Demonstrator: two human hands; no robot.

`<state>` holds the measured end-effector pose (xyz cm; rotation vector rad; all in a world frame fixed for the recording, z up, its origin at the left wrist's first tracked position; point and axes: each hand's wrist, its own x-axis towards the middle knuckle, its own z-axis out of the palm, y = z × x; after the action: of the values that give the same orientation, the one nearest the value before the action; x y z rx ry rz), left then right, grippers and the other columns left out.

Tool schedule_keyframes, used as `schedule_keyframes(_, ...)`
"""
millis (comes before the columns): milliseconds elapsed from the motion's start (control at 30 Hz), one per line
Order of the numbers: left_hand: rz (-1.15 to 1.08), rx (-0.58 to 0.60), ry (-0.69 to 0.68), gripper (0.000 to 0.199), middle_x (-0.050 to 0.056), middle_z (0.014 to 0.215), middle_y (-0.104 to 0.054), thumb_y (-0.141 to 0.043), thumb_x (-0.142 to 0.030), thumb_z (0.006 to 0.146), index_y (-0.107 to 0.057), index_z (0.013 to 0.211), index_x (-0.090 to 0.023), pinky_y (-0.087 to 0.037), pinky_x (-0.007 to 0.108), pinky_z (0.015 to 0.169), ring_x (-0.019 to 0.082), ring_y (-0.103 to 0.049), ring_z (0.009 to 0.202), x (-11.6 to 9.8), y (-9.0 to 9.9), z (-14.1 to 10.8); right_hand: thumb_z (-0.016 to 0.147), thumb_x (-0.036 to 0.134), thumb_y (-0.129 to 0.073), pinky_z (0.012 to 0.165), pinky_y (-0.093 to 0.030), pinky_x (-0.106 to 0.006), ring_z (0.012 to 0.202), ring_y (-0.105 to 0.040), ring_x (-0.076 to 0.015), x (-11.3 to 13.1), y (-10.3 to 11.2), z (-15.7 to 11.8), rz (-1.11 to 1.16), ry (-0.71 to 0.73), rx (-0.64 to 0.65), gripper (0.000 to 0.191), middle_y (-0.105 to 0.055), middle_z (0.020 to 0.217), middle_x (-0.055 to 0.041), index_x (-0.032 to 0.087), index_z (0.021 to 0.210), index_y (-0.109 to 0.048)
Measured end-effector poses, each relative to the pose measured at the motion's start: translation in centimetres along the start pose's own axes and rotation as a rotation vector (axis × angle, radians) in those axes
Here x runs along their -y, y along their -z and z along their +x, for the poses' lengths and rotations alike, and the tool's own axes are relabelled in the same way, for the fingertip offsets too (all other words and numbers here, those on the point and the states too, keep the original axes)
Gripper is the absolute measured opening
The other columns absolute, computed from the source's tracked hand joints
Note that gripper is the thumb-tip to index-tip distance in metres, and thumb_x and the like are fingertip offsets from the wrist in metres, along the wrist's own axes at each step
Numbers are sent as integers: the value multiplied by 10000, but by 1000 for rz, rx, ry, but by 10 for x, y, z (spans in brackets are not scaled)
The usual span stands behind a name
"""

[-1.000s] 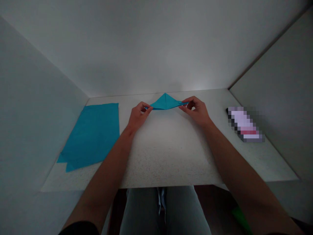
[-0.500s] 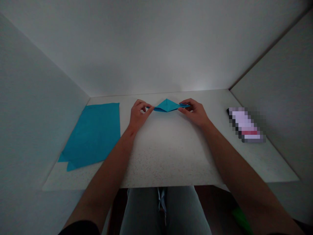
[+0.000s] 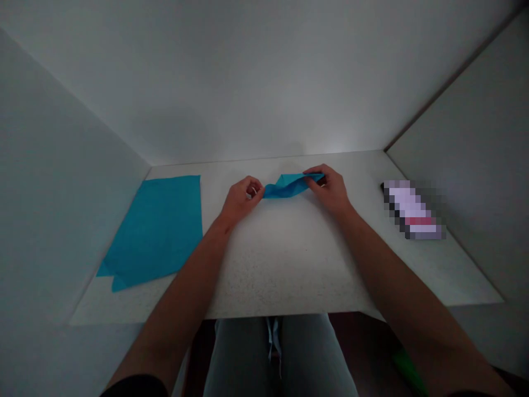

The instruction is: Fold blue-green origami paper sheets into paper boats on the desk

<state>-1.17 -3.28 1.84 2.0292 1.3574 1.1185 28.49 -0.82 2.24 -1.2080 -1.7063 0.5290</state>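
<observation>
My left hand (image 3: 243, 197) and right hand (image 3: 330, 190) pinch the blue sheet (image 3: 285, 189) at its ends, apparently mid-shaping; its loose folds call for light, even tension.

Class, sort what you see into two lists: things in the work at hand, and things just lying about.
In the work:
folded blue piece
left hand and right hand, each pinching an end

Lying about:
flat blue sheets, perhaps spares
blurred object, right side
green thing below the table

Dim, grainy light; soft shadows; wide-angle stretching; pixelated patch at right.
</observation>
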Motion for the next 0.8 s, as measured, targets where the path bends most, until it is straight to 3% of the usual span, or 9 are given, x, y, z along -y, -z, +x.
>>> schedule_keyframes(167,135,272,-67,587,-25,899,-753,-785,-232,856,-572,1403,-258,-513,281,679,128,-657,658,-16,-7,-6,972,431,-719,649,-490,-336,705,-566,-181,17,-4,-2,-75,115,-92,190,-663,833,-32,246,975,-762)
schedule_keyframes(267,187,277,-26,678,-21,842,-737,-768,-329,903,-510,1524,-243,-497,292,679,151,-657,672,-25,-12,-8,1000,410,-703,653,-491,-333,735,-570,-186,27,-8,-7,-72,229,-13,174,-651,866,-42,255,1035,-773)
schedule_keyframes(367,135,213,43,703,-44,774,-706,-668,-356,983,-408,1629,-262,-448,270,623,140,-618,624,-26,-15,-9,1013,407,-695,689,-514,-338,720,-550,-173,31,-11,-12,-56,315,117,268,-665,947,-45,283,1243,-752)
schedule_keyframes(467,51,132,46,530,-53,725,-680,-600,-326,1014,-531,1537,-279,-435,262,603,128,-590,582,-21,-14,-7,990,434,-721,745,-546,-352,760,-574,-181,28,-11,-13,-55,311,251,460,-687,1085,-62,318,1432,-668)
schedule_keyframes(567,26,73,32,301,-40,692,-660,-618,-296,998,-707,1285,-273,-454,273,602,131,-577,558,-10,-13,-5,932,487,-779,855,-573,-405,944,-651,-246,19,-6,-10,-75,274,403,495,-695,1208,-95,334,1398,-711)
schedule_keyframes(667,91,22,-7,223,22,931,-729,-721,-241,913,-775,1128,-268,-532,304,689,141,-629,663,0,-11,-3,882,533,-826,988,-541,-486,1106,-668,-311,11,0,-3,-124,293,549,402,-714,1253,-99,341,1234,-815)
schedule_keyframes(733,168,10,-66,238,74,1173,-710,-817,-233,828,-806,1063,-268,-573,355,814,181,-683,852,6,-9,-3,872,550,-838,1026,-506,-514,1116,-670,-321,7,5,1,-159,314,612,359,-731,1274,-94,348,1168,-846)
schedule_keyframes(800,227,40,-126,265,89,1236,-688,-888,-264,769,-826,1026,-278,-565,409,922,235,-681,1018,10,-7,-2,894,549,-818,1024,-487,-514,1102,-671,-318,5,9,3,-171,316,620,316,-741,1280,-91,350,1137,-856)
